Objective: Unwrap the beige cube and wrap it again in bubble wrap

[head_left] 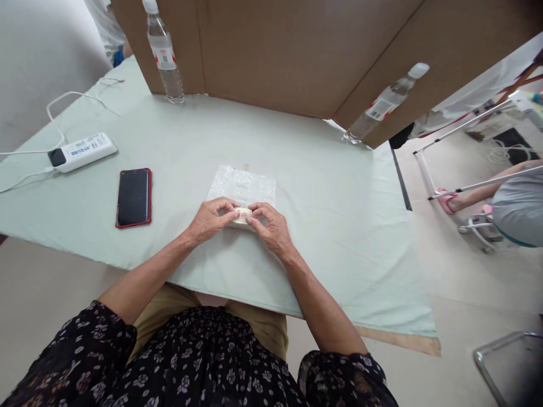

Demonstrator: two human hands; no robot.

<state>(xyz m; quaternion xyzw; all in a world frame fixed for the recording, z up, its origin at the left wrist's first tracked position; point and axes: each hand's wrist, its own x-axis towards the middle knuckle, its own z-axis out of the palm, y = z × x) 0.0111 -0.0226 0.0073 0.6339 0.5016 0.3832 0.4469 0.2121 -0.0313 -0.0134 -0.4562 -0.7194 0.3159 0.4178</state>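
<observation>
Between my two hands is a small cream-coloured object with red print (242, 215); its exact kind is too small to make out. My left hand (211, 219) pinches its left end between thumb and fingers. At the right end, my right hand (271, 227) grips it in the same way. Under and just beyond the fingers lies a clear, crinkled sheet that looks like bubble wrap (244, 183), flat on the pale green tablecloth (339, 226). My hands cover its near edge.
A phone in a red case (134, 198) and a white power strip with cables (87, 151) lie to the left. Brown cardboard panels (271, 56) stand at the back, with a water bottle (165, 62) at left and another bottle (382, 107) at right. A person's leg (479, 189) shows far right.
</observation>
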